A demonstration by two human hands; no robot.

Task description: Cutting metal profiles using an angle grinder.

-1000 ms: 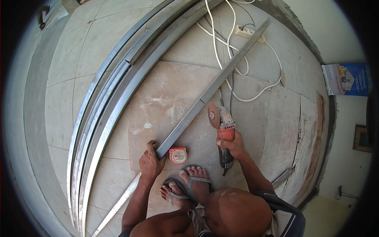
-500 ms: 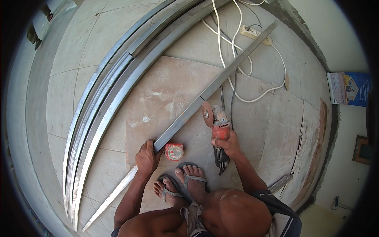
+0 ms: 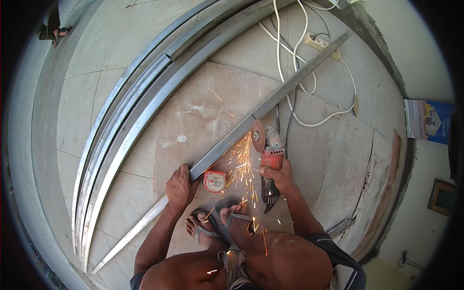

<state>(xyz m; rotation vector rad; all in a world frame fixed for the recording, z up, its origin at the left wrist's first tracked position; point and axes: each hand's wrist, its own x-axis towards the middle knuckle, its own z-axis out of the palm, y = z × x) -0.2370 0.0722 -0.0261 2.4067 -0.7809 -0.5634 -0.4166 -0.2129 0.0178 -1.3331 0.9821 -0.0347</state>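
Pinning the grey metal bar [image 3: 270,103] w/ L hand [image 3: 180,186], closed over its side, prob to stop any skidding. Can't tell abt the pale strip [image 3: 130,237] below that hand, same bar or another. Gripping the angle grinder [image 3: 271,160] in R hand [image 3: 280,176], closed tight round it, prob for one-handed control. Holding its disc [image 3: 258,136] right up at the bar's edge, just ahead of R hand, near a dark line [image 3: 253,117]. Throwing sparks [image 3: 244,162] back btwn the hands, toward feet [image 3: 202,226] in open sandals. Also tape measure [image 3: 214,181] just R of L hand, prob parked for quick reach. Plus more metal lengths [image 3: 126,140] out past L hand, and a power strip [image 3: 315,42] way past R hand, prob for the grinder.
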